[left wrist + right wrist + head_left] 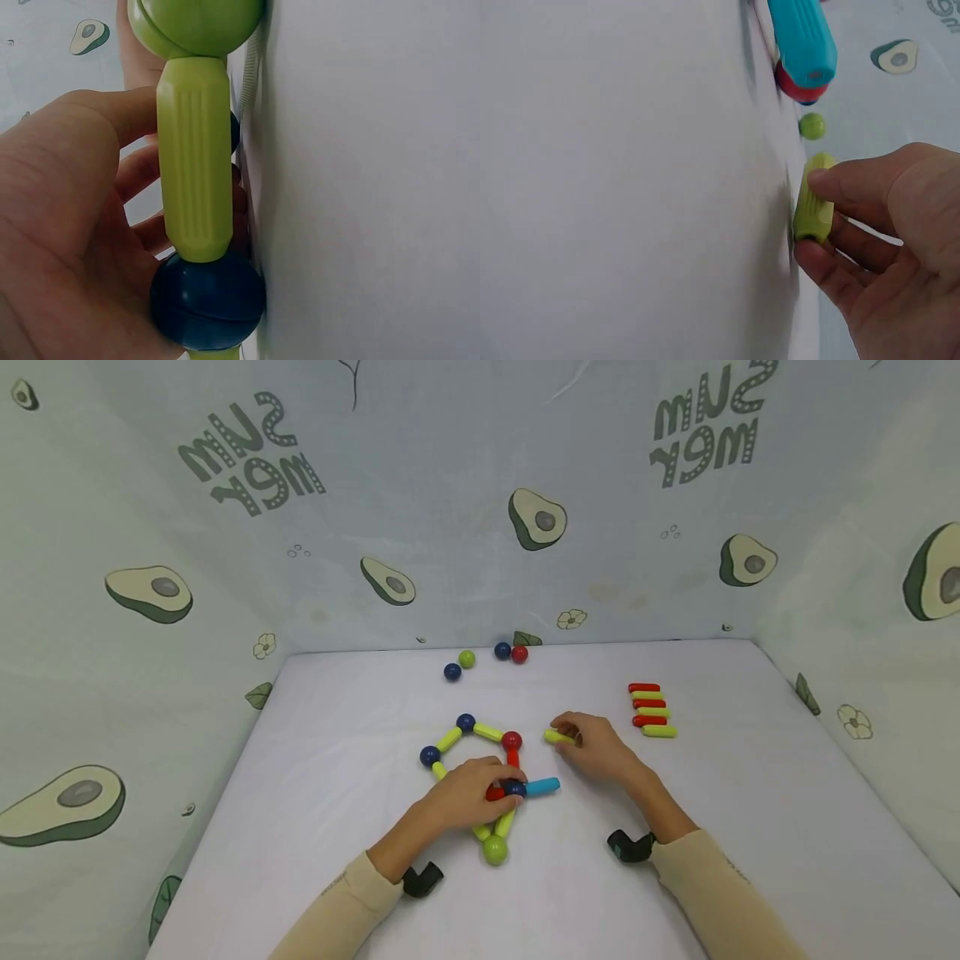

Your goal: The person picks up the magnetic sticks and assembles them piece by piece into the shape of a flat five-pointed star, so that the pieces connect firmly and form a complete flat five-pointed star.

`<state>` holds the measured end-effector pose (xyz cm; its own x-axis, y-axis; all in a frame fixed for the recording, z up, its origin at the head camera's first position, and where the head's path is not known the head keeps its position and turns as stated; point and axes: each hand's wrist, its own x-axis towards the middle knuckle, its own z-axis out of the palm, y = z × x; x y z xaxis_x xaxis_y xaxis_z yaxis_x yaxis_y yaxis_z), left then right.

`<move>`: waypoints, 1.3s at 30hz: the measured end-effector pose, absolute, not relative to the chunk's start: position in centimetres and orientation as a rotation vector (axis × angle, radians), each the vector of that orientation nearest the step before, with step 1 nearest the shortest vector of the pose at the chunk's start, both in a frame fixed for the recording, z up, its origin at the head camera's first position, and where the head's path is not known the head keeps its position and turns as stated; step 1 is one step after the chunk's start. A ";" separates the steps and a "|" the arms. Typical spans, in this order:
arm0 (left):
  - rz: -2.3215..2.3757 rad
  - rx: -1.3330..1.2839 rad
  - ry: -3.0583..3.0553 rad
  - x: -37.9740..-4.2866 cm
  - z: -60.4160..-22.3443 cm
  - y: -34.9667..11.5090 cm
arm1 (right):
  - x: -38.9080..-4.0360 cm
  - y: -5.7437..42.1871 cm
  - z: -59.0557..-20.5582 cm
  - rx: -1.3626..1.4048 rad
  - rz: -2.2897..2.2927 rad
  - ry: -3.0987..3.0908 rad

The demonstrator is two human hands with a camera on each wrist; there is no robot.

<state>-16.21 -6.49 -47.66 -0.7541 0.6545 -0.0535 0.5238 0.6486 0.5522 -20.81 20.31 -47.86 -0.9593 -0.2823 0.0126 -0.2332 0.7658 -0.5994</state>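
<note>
The ball-and-rod frame (450, 741) lies mid-table, partly hidden under the left hand (468, 792), whose thumb and fingers pinch the navy ball (515, 788) on its right side. From that ball a light-blue rod (543, 787) juts rightward. The right hand (596, 748) pinches a yellow-green rod (556, 737), apart from the frame and near its red corner ball (512, 741). A lime-green ball (495, 850) marks the frame's near end. Right of the right hand, 6 short rods (648, 703) lie in a column, 3 red alternating with 3 yellow-green. Near the far edge of the white-covered table (330, 827) rest 4 loose balls (467, 658): 2 navy, 1 green, 1 red. Behind hangs avocado-print cloth (450, 485).
</note>
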 end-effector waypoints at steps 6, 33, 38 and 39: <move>0.762 0.943 2.633 -16.1 -47.5 -6.5 | -19.8 18.6 -47.4 -0.517 -1.045 2.808; 0.766 0.839 2.736 -16.1 -47.6 -6.0 | -23.5 16.6 -46.8 -0.570 -1.140 2.772; 0.750 0.839 2.732 -16.0 -48.0 -5.9 | -27.7 17.0 -46.2 -0.438 -1.168 2.853; 0.745 0.839 2.735 -15.9 -48.1 -5.9 | -28.7 16.9 -46.2 -0.412 -1.175 2.863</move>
<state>-15.93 -5.86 -48.12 -0.8232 0.5670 -0.0288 0.4740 0.7143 0.5149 -28.69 16.92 -46.17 -0.9650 -0.2494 0.0815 -0.2348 0.6820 -0.6926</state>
